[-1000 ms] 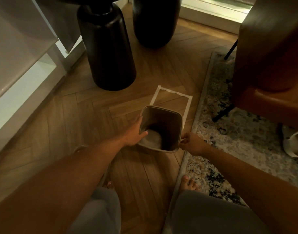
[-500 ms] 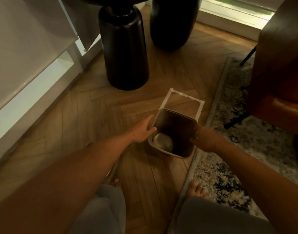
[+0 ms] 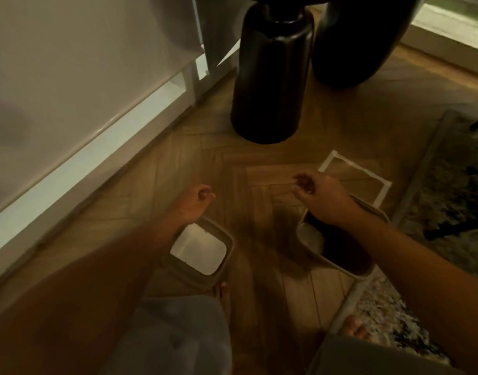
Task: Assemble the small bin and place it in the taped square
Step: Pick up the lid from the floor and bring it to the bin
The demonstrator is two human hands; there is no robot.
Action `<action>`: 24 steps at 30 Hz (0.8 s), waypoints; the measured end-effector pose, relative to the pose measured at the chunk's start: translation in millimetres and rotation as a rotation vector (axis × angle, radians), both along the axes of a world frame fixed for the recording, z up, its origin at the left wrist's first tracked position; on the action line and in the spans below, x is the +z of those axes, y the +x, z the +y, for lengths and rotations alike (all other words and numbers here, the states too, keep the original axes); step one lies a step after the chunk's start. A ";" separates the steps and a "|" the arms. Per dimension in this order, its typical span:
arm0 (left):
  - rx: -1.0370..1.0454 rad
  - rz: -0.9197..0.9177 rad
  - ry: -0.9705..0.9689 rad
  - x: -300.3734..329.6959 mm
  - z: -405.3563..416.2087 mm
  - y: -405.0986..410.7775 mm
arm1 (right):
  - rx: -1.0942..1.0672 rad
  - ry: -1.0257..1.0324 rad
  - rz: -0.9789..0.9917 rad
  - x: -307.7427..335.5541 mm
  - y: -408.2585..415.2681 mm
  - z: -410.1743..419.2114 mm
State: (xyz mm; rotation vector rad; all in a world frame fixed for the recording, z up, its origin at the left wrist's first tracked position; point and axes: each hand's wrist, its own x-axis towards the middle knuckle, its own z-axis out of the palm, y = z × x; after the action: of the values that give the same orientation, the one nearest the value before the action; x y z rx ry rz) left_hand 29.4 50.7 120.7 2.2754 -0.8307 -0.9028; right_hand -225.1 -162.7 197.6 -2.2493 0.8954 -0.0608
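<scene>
While both hands hover empty, left hand [image 3: 194,201] loosely curled, right hand [image 3: 317,194] half-curled: bin [image 3: 338,253] lower right, straddling near edge of taped square [image 3: 354,169]; lid [image 3: 202,253] lower centre, apart.

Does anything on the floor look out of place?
Yes. The bin body sits only partly in the taped square, overhanging its near side. Its lid frame lies separately on the floor to the left, not fitted.
</scene>
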 end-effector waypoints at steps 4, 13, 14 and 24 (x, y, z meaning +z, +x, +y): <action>0.052 0.004 0.019 -11.1 42.4 28.5 | 0.008 0.055 -0.011 -14.5 45.0 17.6; 0.201 0.074 0.168 -69.3 117.7 55.8 | 0.053 0.145 0.003 -99.3 132.9 60.2; 0.212 0.092 0.189 -84.3 125.8 58.5 | 0.061 0.153 0.006 -112.1 142.6 66.3; 0.070 0.120 0.255 -160.7 149.5 47.9 | 0.097 0.291 0.244 -217.7 158.8 119.8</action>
State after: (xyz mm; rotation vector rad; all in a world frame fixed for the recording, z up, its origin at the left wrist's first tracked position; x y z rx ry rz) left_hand 77.3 200.2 -40.0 2.4198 -0.6080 -1.1572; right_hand -66.3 -42.9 -20.1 -2.0487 0.8567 0.3727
